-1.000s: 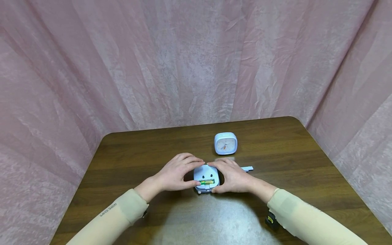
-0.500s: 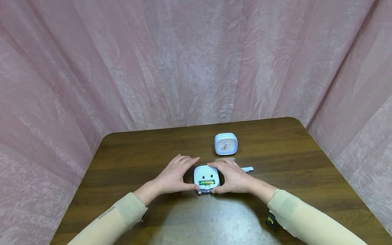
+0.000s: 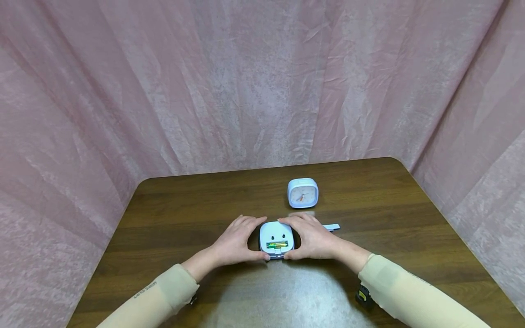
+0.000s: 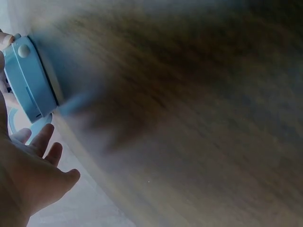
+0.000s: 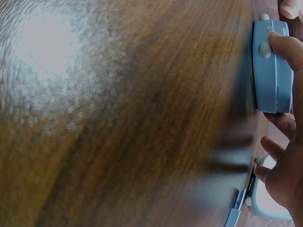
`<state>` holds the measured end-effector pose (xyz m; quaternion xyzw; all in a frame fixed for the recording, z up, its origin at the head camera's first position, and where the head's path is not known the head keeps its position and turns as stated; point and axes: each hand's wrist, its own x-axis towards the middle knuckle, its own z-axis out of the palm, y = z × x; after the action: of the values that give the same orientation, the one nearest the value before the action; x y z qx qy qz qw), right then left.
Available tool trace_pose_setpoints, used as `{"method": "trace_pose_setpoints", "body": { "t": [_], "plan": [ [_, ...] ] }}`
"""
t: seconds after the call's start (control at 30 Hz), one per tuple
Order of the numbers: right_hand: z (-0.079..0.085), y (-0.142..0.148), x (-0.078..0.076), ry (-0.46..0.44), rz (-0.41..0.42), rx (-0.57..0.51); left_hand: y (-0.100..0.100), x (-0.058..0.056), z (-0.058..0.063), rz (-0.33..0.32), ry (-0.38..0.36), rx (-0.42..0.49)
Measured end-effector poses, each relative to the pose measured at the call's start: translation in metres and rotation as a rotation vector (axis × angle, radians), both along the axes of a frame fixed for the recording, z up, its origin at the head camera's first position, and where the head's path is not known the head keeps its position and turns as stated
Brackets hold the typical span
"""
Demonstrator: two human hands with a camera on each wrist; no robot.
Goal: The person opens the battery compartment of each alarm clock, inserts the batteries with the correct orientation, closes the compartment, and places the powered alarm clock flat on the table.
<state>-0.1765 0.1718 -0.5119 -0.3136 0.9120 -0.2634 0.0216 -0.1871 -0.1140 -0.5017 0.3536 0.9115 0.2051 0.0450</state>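
Observation:
A pale blue alarm clock (image 3: pixel 277 229) lies face down on the table, its back upward and its battery compartment uncovered. Inside the slot shows a green and yellow battery (image 3: pixel 277 245). My right hand (image 3: pixel 313 238) grips the clock's right side, thumb at the near edge and index finger at the far edge. At the left side, my left hand (image 3: pixel 234 243) has its thumb on the near edge and its other fingers spread loosely. In the left wrist view those fingers stand just off the far end of the clock (image 4: pixel 31 78).
A second alarm clock (image 3: pixel 302 193) stands upright farther back, facing me. A slim pale blue plastic piece (image 3: pixel 333 227) lies behind my right hand, partly hidden. The wooden table (image 3: pixel 197 196) ends at a pink curtain (image 3: pixel 262 91).
My left index finger has come away from the clock's far edge. My left thumb has slid from the battery slot to the near edge. The right hand keeps its grip.

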Motion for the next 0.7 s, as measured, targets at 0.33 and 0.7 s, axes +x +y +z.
{"method": "trace_pose_setpoints", "body": {
  "t": [0.33, 0.7],
  "plan": [
    [-0.0009, -0.0001, -0.0002, -0.001, 0.003, -0.006, 0.003, 0.0036, -0.0012, 0.012, -0.036, 0.043],
    [-0.0008, 0.0002, -0.0004, -0.006, 0.003, -0.01, 0.0052, 0.0036, -0.0037, 0.039, -0.057, 0.009]
  ]
}}
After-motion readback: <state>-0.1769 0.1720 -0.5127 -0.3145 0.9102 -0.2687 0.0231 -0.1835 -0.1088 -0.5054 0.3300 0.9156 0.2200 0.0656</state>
